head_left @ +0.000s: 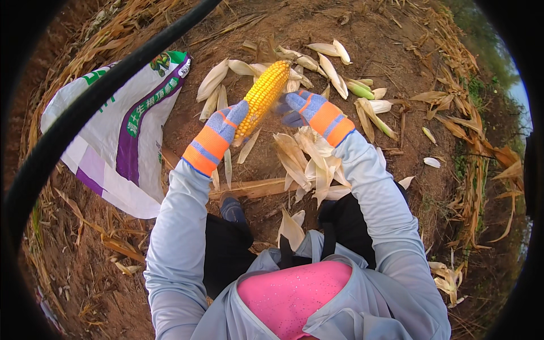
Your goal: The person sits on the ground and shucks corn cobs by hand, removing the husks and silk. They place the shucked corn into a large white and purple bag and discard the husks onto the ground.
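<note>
A yellow ear of corn (262, 97), bare of its husk, is tilted up and to the right in front of me. My left hand (218, 131), in an orange and grey-blue striped glove, is closed around its lower left side. On the other side, my right hand (320, 116) wears a matching glove and has its fingers pointing at the cob. Those fingertips are smeared by motion, and a blurred brownish wisp lies between them and the kernels. Whether they grip anything cannot be made out.
Stripped pale husks (314, 161) lie in a heap below my right hand, and more husks (334, 73) are scattered beyond. At left a white woven sack (147, 122) with a purple stripe lies on the soil. A black cable (85, 116) crosses the upper left. Dry stalks (470, 130) line the right.
</note>
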`<state>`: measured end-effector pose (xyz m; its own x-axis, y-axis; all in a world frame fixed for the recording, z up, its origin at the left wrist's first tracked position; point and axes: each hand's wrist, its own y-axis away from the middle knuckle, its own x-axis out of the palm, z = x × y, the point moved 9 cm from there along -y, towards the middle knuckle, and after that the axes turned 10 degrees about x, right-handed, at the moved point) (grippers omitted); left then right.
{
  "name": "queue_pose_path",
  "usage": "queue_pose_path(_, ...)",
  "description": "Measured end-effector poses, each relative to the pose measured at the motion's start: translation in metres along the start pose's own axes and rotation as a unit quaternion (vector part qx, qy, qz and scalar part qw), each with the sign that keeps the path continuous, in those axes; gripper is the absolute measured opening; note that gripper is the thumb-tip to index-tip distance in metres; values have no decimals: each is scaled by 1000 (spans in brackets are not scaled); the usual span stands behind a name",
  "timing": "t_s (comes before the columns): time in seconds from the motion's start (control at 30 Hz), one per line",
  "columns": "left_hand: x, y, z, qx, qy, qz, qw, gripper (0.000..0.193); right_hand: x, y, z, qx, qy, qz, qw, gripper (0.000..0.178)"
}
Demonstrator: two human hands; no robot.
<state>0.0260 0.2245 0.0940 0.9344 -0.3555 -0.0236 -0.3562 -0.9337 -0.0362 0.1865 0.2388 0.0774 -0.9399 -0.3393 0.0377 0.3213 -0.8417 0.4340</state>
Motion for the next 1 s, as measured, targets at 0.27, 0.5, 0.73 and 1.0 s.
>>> queue_pose_path(0.27, 10, -10, 12, -5, -52, 1, 999, 41, 25, -5, -14, 5, -17, 16, 1000, 37)
queue_pose_path(0.5, 2, -12, 2, 62, -129, -36, 989, 40, 26, 3, -4, -4, -20, -31, 999, 25)
queue_pose_path(0.73, 1, -10, 19, -16, 14, -48, 999, 44, 28, 6, 4, -31, 34, -7, 999, 22)
queue_pose_path(1.0, -11, -10, 19, -21, 55, -92, 994, 49, 31, 19, -8, -133, 528, -97, 833, 39)
